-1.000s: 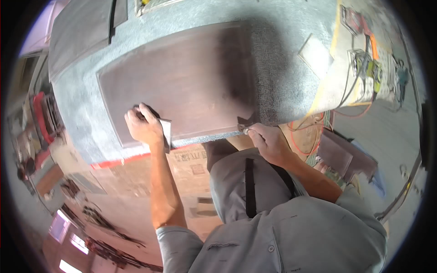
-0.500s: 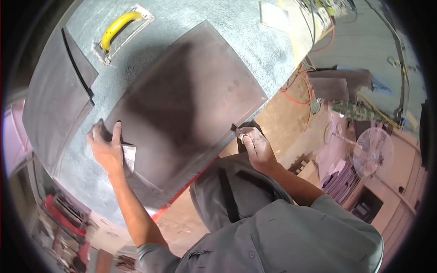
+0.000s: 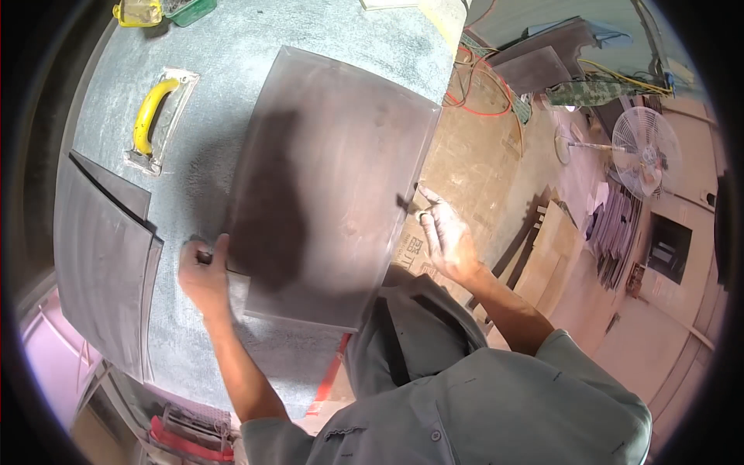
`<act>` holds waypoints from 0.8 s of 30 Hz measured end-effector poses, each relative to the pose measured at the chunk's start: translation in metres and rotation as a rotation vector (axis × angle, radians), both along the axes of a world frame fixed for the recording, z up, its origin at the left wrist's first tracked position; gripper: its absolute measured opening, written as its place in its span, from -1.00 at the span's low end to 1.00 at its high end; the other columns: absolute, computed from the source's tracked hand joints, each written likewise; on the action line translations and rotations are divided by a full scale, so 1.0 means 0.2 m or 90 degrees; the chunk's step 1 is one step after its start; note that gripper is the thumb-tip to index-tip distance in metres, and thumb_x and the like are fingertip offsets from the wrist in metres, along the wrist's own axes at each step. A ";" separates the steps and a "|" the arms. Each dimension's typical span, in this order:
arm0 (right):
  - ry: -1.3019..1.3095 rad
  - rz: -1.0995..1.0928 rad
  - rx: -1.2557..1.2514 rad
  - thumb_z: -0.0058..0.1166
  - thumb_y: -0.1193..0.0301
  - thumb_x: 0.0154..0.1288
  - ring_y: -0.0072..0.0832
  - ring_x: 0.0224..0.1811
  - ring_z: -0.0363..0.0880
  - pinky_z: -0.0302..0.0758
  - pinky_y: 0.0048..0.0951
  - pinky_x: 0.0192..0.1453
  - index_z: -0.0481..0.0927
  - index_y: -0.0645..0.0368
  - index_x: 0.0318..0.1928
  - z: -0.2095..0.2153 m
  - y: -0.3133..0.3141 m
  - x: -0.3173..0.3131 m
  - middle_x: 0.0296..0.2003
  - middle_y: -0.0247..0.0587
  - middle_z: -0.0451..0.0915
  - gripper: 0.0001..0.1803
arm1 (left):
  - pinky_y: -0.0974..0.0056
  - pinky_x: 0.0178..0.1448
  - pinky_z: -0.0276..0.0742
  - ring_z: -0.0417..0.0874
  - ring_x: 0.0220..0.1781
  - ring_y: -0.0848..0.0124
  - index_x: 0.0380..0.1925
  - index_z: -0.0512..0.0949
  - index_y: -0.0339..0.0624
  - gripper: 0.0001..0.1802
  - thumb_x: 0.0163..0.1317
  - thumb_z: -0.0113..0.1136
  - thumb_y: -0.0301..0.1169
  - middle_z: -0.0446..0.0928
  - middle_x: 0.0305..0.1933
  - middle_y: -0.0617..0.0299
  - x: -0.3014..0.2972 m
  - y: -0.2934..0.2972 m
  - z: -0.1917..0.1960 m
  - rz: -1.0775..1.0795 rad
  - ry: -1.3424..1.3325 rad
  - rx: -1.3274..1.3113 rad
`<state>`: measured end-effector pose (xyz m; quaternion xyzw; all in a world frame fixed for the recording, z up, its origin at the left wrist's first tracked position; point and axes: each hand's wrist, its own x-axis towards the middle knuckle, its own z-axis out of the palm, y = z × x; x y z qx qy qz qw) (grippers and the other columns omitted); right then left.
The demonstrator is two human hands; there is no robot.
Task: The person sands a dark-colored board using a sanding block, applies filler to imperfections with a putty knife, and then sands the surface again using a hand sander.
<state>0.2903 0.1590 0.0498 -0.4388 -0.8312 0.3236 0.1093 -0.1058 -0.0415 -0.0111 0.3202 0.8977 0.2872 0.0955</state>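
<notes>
A flat dark brown-grey panel [image 3: 341, 163] lies on the blue-grey mottled table, its right edge reaching the table's side. My left hand [image 3: 205, 279] rests by the panel's lower left edge, its thumb next to that edge. Its fingers are curled but apart from the thumb, with a dark gap between. Beside it, a pale square piece [image 3: 238, 293] peeks out by the panel. At the panel's right edge, my right hand [image 3: 446, 240] pinches something small and pale that I cannot make out. A dark shadow of its fingers falls on the panel.
A yellow-handled sanding block or float [image 3: 155, 116] and another dark panel [image 3: 105, 256] lie at the left. Yellow and green containers [image 3: 190, 9] stand at the far edge. Cardboard [image 3: 473, 155] covers the floor at right, with orange hoses, a fan [image 3: 645, 151] and stacked sheets [image 3: 612, 225] beyond.
The whole view has turned, so table and panel now sit straighter. My right hand has slid a little nearer along the panel's right edge. My left hand's fingers have curled in.
</notes>
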 end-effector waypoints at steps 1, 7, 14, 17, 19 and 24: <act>-0.027 0.033 0.082 0.11 0.48 0.65 0.26 0.39 0.59 0.56 0.09 0.43 0.61 0.34 0.01 0.00 -0.01 -0.06 0.26 0.34 0.63 -0.85 | 0.13 -0.34 0.36 0.38 -0.47 0.28 -0.45 0.55 -0.23 -0.53 0.24 0.68 -0.17 0.42 -0.49 0.21 -0.08 -0.01 -0.04 -0.008 0.020 0.029; 0.054 -0.013 0.188 0.13 0.49 0.60 0.26 0.53 0.46 0.32 0.18 0.68 0.62 0.48 0.18 -0.17 0.12 -0.32 0.41 0.33 0.55 -0.70 | 0.18 -0.44 0.31 0.39 -0.56 0.36 -0.53 0.53 -0.17 -0.59 0.40 0.55 -0.30 0.44 -0.58 0.25 -0.16 -0.08 -0.24 0.026 0.115 0.145; 0.163 0.463 -0.020 0.18 0.33 0.56 -0.05 0.57 0.48 0.44 -0.06 0.65 0.70 0.29 0.05 -0.28 -1.05 -0.40 0.46 0.08 0.58 -0.73 | 0.17 -0.46 0.38 0.48 -0.58 0.32 -0.54 0.57 -0.13 -0.58 0.42 0.54 -0.23 0.53 -0.58 0.25 -0.14 -0.04 -0.21 0.017 0.165 0.172; 0.150 0.539 -0.218 0.16 0.32 0.60 -0.13 0.37 0.66 0.68 -0.12 0.38 0.66 0.30 0.08 -0.20 -1.25 -0.35 0.34 0.03 0.68 -0.71 | 0.14 -0.46 0.41 0.54 -0.58 0.31 -0.54 0.62 -0.12 -0.57 0.43 0.52 -0.14 0.57 -0.57 0.25 -0.17 -0.05 -0.23 0.013 0.161 0.144; 0.202 0.492 -0.271 0.16 0.33 0.61 -0.11 0.17 0.76 0.79 -0.10 0.12 0.65 0.30 0.05 -0.15 -1.19 -0.29 0.17 0.08 0.74 -0.74 | 0.13 -0.45 0.42 0.57 -0.57 0.29 -0.52 0.63 -0.11 -0.56 0.44 0.50 -0.10 0.58 -0.57 0.27 -0.17 -0.04 -0.22 0.014 0.143 0.172; 0.154 0.160 -0.109 0.17 0.50 0.55 -0.16 -0.25 0.79 0.76 -0.16 -0.19 0.72 0.25 0.01 -0.07 -0.73 -0.40 -0.14 -0.06 0.77 -0.85 | 0.12 -0.42 0.44 0.57 -0.54 0.30 -0.54 0.61 -0.10 -0.52 0.45 0.49 -0.05 0.57 -0.55 0.30 -0.17 -0.05 -0.20 0.017 0.137 0.148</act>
